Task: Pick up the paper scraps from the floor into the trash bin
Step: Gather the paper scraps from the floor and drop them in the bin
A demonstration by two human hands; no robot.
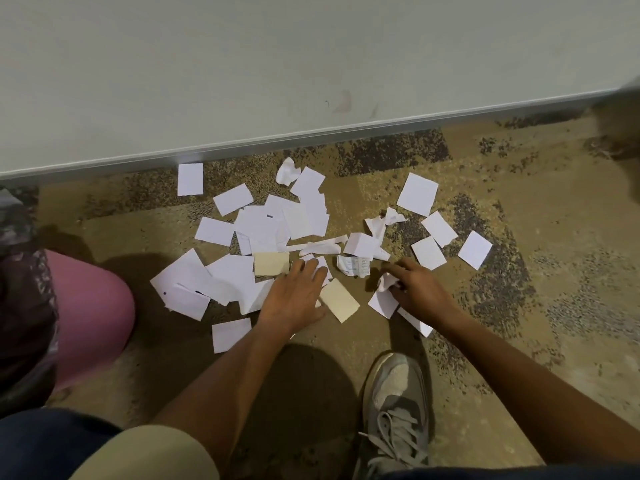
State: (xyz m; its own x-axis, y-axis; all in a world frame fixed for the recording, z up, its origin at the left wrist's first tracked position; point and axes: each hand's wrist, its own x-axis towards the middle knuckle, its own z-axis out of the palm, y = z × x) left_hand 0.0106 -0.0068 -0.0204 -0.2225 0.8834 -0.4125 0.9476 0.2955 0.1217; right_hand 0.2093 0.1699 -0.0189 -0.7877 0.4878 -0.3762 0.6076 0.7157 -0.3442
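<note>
The task looks barely begun: nearly all the scraps [263, 233] lie scattered on the floor [519, 341], spread from the near left to the far right in front of the wall [207, 64]. Most are flat white rectangles; 2 are tan cards [272, 264], and a few are crumpled, among them a printed slip [353, 265] near the middle. A pink bin [93, 306] with a dark liner [24, 271] stands at the left edge, well apart from most of the pile; its inside is out of view, so I cannot tell whether any paper is in it yet. The left hand [294, 299] lies flat on the pile, fingers spread wide over several scraps and touching 1 tan card, as if to gather them. The right hand [419, 289] has its fingers curled narrowly around a crumpled scrap [387, 282], with flat pieces just beside and under it. A grey shoe [394, 410] stands near. By my judgement, the gathering and every trip to the bin are left: the far loose pieces at right and by the wall will need separate reaches.
</note>
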